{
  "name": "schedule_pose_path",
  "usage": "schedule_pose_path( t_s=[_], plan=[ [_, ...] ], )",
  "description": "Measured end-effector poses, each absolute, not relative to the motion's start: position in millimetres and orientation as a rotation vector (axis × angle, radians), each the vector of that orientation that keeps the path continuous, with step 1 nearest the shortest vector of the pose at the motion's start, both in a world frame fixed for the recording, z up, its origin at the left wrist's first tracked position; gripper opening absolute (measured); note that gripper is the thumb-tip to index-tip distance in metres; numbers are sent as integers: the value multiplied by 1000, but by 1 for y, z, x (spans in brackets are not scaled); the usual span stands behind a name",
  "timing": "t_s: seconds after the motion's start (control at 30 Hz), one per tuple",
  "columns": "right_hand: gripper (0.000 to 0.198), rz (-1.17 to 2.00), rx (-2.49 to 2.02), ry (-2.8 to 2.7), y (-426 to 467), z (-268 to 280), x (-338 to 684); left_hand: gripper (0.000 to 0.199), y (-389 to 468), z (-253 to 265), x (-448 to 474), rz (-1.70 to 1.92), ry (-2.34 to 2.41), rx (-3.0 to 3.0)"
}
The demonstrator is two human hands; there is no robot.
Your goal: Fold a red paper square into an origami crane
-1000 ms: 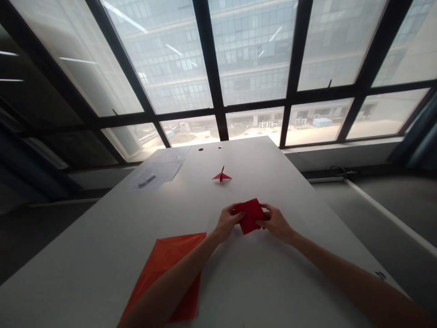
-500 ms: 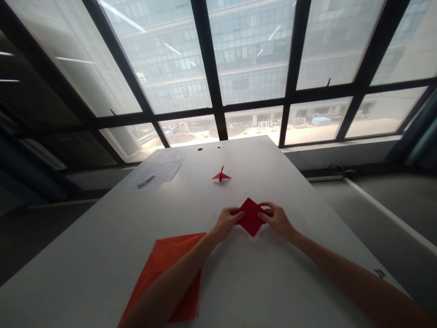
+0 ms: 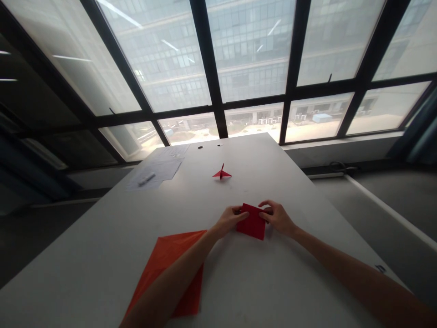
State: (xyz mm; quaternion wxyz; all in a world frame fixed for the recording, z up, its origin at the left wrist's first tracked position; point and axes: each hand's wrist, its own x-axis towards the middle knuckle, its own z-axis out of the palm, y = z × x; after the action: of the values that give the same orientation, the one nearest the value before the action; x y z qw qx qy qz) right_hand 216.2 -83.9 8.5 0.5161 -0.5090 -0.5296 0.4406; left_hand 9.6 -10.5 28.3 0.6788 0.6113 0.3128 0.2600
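Observation:
A small red square of folded paper (image 3: 252,224) is held between both hands over the white table. My left hand (image 3: 231,219) pinches its left upper edge, thumb on the face turned to me. On the right upper corner, my right hand (image 3: 276,216) grips it between thumb and fingers, with the index finger raised slightly. Farther off, a red origami crane (image 3: 222,173) stands on the table. Under my left forearm lies an orange-red packet of paper sheets (image 3: 177,250), partly covered by the arm.
White paper sheets (image 3: 164,171) lie at the table's far left, with a white marker-like stick (image 3: 146,179) on them. Two small round holes (image 3: 200,147) show near the far edge of the table (image 3: 239,150). Large windows stand beyond.
The red paper has turned from a diamond position to a nearly level square and sits slightly lower. Both hands keep hold of it and have shifted only a little.

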Motion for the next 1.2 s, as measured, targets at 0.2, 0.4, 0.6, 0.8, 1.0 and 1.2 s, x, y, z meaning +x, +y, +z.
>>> schedule_pose_path(
  t_s=[0.2, 0.4, 0.6, 0.8, 1.0, 1.2],
  plan=[
    [30, 1081, -1211, -1320, -86, 9, 212, 39, -9, 22, 10, 673, 761, 1351],
    [31, 1106, -1180, -1342, -84, 5, 213, 45, -7, 19, 12, 697, 815, 1289],
    [32, 1087, -1192, -1348, -84, 3, 216, 50, -7, 18, 13, 736, 844, 1302],
    [32, 1074, -1191, -1347, -83, 3, 215, 45, -7, 15, 14, 802, 883, 1353],
    [34, 1032, -1230, -1340, -84, 4, 217, 48, -4, 11, 14, 809, 825, 1358],
    [37, 836, -1380, -1156, -77, 0, 225, 45, -11, 11, 15, 1004, 785, 1908]
  ],
)
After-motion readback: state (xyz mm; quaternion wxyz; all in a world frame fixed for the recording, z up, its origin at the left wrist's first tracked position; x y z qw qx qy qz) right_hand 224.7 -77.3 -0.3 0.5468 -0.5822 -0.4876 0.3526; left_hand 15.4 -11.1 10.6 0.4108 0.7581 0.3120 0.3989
